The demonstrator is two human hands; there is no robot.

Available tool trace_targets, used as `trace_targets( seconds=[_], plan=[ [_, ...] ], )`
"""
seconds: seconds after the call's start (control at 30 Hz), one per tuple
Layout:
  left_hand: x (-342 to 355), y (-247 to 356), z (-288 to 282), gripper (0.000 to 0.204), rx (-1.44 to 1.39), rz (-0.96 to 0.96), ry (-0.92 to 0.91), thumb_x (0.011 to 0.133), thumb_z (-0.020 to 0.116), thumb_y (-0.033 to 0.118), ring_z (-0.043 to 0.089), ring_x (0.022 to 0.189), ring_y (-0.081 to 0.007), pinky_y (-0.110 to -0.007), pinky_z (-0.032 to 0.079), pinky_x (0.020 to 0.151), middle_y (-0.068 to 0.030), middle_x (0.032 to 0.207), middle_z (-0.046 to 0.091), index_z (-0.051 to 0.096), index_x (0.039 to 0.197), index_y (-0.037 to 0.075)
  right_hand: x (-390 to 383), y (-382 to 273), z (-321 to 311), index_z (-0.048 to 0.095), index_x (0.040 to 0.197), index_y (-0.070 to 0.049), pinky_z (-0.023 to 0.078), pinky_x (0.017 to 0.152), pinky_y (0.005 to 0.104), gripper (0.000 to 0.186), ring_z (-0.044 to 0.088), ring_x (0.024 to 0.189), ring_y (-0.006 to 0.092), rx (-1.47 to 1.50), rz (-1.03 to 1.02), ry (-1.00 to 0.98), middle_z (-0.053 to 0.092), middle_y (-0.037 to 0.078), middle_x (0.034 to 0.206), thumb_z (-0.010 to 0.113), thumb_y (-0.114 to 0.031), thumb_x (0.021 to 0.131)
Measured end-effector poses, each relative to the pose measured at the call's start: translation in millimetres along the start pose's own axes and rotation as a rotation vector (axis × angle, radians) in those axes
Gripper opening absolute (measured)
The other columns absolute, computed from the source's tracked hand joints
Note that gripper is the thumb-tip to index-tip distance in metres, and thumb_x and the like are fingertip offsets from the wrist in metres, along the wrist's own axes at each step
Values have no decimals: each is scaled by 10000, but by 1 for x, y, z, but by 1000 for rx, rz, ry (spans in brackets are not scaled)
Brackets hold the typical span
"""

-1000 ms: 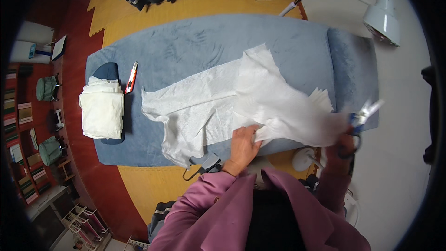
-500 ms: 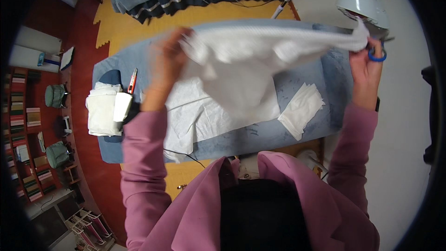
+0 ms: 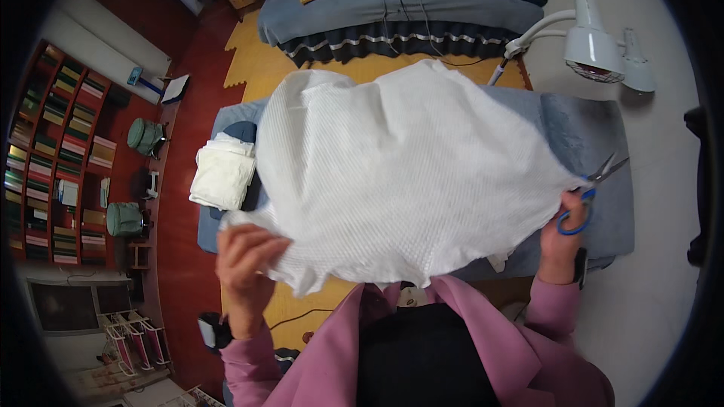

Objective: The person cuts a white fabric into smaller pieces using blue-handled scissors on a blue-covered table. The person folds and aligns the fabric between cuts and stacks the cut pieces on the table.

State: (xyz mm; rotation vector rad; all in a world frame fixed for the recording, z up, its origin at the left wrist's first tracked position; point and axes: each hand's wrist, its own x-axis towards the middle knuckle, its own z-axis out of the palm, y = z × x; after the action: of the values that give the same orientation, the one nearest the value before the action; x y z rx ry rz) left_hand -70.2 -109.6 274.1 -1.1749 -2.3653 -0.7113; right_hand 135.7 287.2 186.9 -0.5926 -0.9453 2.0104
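Cloth (image 3: 400,173), white and ribbed, is billowing above the middle of the bed (image 3: 612,218). Bed, grey-blue, is lying crosswise, probably serving as a work surface. Lamp (image 3: 596,49), white, is standing far right, its head tilting down, seemingly to serve the bed's right end. Stack (image 3: 222,172), folded and pale, is sitting left, presumably leaving the middle for the cloth. Hands are staying well apart: left hand (image 3: 247,260) is clasping the near left edge, right hand (image 3: 559,245) is pinching the right corner, likely to spread the cloth. Scissors (image 3: 595,179), blue-handled, are hanging on the right hand, blades parting, seemingly freeing fingertips to grip.
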Motion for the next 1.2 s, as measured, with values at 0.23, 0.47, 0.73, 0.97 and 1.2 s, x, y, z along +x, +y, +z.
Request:
trace_targets(
  seconds=[0.23,0.47,0.73,0.97,1.2],
  plan=[
    [-104,23,49,262,52,-246,-155,627,744,-5,605,805,-227,-372,425,755,-13,809,648,719,855,121,-29,42,-68,590,1039,-56,422,924,317,226,549,995,166,-188,121,72,581,43,1057,633,-51,817],
    [-175,40,65,293,65,-348,-406,604,688,-37,594,778,-225,-369,423,729,-14,765,622,728,846,122,-79,56,-93,601,1032,-40,446,670,274,233,559,740,122,-500,419,124,593,19,873,652,-95,811],
    [-222,43,79,144,-20,-475,-763,688,708,48,589,759,-277,-384,435,712,-79,764,630,725,826,83,-110,40,-121,618,954,-15,473,679,281,186,595,725,132,-729,728,17,618,28,810,660,-126,811],
    [-185,-15,119,168,-520,-1107,-331,824,630,-9,650,923,-192,-338,505,818,-118,921,678,674,985,7,-39,76,-82,628,925,-63,433,618,260,167,568,689,105,-603,416,195,596,-13,767,702,-159,809],
    [-2,-85,87,235,203,-172,366,860,620,5,659,869,-275,-378,524,759,-137,1014,661,595,1094,0,83,28,41,650,856,-28,484,736,333,106,618,791,190,-511,-510,13,648,60,883,670,-131,843]
  ],
)
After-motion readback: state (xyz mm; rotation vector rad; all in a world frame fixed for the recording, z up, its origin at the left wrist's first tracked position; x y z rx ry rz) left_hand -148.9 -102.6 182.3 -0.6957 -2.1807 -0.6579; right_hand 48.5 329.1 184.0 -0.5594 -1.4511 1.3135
